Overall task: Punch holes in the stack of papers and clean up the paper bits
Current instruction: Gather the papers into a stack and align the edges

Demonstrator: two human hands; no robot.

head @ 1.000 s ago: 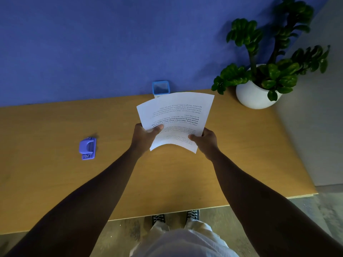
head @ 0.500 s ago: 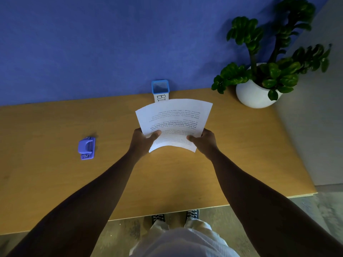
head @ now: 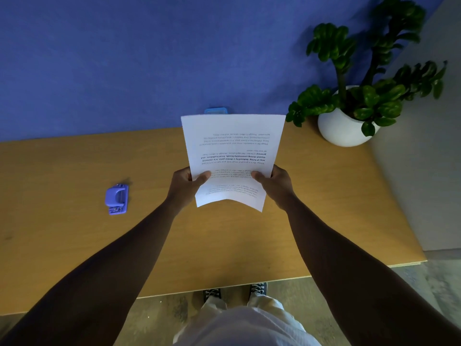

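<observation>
Both hands, left (head: 185, 184) and right (head: 273, 184), are clamped on the papers (head: 233, 156) held above the table's (head: 74, 233) middle, punch (head: 116, 199) untouched far left, so no holes yet and cleanup all ahead.

stack of papers (head: 232, 156) above desk (head: 74, 245) centre, between left hand (head: 185, 187) and right hand (head: 274, 186) | hole punch (head: 116, 199) on desk, well left of papers | small container (head: 215, 111) behind papers at desk's far edge, mostly hidden | potted plant (head: 349, 121) on far right corner | wall (head: 124, 58) behind desk
</observation>
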